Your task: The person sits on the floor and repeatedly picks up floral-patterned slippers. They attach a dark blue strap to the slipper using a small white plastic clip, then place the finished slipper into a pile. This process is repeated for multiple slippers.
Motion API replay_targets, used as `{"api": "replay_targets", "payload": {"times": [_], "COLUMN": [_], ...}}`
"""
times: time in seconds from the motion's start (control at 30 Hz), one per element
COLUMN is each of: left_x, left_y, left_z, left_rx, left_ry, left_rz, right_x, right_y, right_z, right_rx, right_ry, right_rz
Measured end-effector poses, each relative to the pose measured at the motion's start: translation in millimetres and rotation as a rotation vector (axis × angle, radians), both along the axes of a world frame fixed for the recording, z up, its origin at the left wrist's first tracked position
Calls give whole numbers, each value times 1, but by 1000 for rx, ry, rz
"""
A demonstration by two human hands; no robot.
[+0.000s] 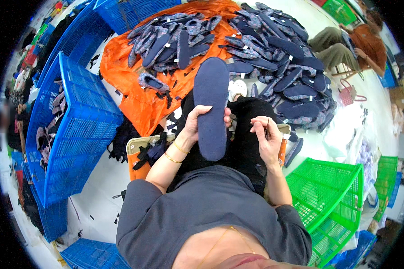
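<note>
A navy slipper (pixel 211 103) is held up over my lap, its flat sole facing me and its toe pointing away. My left hand (pixel 193 122) grips it around the middle, thumb on the sole and fingertips showing at the other edge. To the right, apart from the slipper, my right hand (pixel 266 140) is closed on a slim dark tool (pixel 268 127); its exact kind is too small to tell. A single patterned slipper (pixel 153 82) lies on the orange sheet (pixel 116 78) ahead.
Two heaps of patterned slippers (pixel 166 42), (pixel 283 58) lie ahead. Blue baskets (pixel 83 134) stand at the left, a green basket (pixel 323 193) at my right. Dark fabric scraps (pixel 152 152) lie beside my left forearm. Another person (pixel 363 45) sits at the far right near a pink bag (pixel 349 93).
</note>
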State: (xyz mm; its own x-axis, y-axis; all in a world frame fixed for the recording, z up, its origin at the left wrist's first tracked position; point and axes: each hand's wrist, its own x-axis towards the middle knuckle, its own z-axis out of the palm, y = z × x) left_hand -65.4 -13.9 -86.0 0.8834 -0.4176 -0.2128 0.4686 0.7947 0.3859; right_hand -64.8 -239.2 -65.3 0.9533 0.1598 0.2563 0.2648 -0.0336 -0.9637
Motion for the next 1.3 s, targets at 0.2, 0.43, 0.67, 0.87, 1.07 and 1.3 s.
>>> {"api": "replay_targets", "payload": {"times": [0.2,0.43,0.67,0.87,1.07,1.3], "left_x": [70,223,120,127,135,142], "left_y": [48,95,-16,-13,-17,-21], "left_z": [-46,33,11,6,2,3], "left_rx": [482,628,1438,1578,1706,1737], "left_ry": [-389,-485,-961,-921,-1040,-1025], "left_rz": [243,842,164,74,-85,-127], "right_x": [20,128,202,234,261,274], "right_y": [-34,-173,-275,-320,-321,-297], "right_z": [3,-79,-276,-368,-390,-403], "right_rx": [-44,83,-357,-116,261,-15], "right_ry": [159,345,707,774,1010,714], "right_rz": [0,-463,-593,-1129,-1013,-1709]}}
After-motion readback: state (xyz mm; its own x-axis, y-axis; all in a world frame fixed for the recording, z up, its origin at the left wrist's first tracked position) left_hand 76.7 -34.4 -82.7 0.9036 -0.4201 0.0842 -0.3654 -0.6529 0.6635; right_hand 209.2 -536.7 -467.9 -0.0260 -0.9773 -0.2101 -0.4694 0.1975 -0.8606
